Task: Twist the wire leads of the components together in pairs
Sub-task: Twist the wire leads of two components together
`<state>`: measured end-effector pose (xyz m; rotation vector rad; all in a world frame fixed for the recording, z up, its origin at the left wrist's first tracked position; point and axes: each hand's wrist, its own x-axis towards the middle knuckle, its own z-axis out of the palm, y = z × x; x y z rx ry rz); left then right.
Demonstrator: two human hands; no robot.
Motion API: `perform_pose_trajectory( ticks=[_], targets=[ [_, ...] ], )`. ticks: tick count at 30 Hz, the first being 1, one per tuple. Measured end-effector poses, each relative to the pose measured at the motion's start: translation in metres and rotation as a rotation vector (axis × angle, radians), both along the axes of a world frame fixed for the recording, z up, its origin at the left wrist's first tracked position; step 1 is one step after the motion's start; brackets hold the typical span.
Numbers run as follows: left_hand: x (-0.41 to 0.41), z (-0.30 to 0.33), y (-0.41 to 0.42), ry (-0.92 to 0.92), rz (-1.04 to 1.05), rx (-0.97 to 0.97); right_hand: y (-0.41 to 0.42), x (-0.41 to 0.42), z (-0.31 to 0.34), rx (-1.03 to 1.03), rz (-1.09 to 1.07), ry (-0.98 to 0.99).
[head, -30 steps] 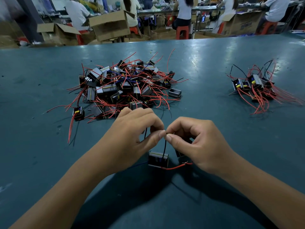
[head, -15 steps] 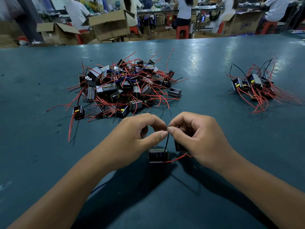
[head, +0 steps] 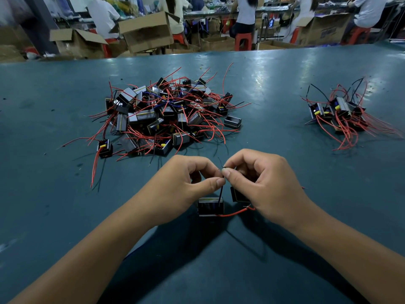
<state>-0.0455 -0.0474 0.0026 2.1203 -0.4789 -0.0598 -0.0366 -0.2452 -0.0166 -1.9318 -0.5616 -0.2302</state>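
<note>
Hands meet over green table (head: 65, 205): L hand (head: 184, 183) & R hand (head: 263, 183) both pinch black wire lead (head: 221, 193) rising from small transformer (head: 210, 207) w/ red lead (head: 235, 213)

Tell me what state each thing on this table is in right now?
Left hand: pinching the black lead.
Right hand: pinching the lead tips.
Black lead: pulled upright from its component.
Near component: on the table, red lead joined rightward.
Second component: partly hidden under the right hand.
Big pile: loose, tangled.
Small pile: set aside at right.
</note>
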Motion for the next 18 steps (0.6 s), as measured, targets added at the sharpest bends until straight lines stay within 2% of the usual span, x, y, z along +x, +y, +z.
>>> perform_pose_trajectory(
  ticks=[8,13,15,18],
  targets=[
    [0.0,0.001,0.004,-0.017,-0.025,0.084,0.0,0.003,-0.004,-0.018,-0.026,-0.018],
    [-0.002,0.006,0.017,0.033,-0.22,0.406,-0.007,0.013,0.0,-0.013,0.035,0.129],
    [-0.003,0.006,0.015,0.015,-0.215,0.459,-0.016,0.018,0.005,-0.098,0.099,0.176],
    [-0.003,0.005,0.01,-0.018,-0.213,0.465,-0.032,0.022,0.015,-0.389,0.223,0.182]
  ],
)
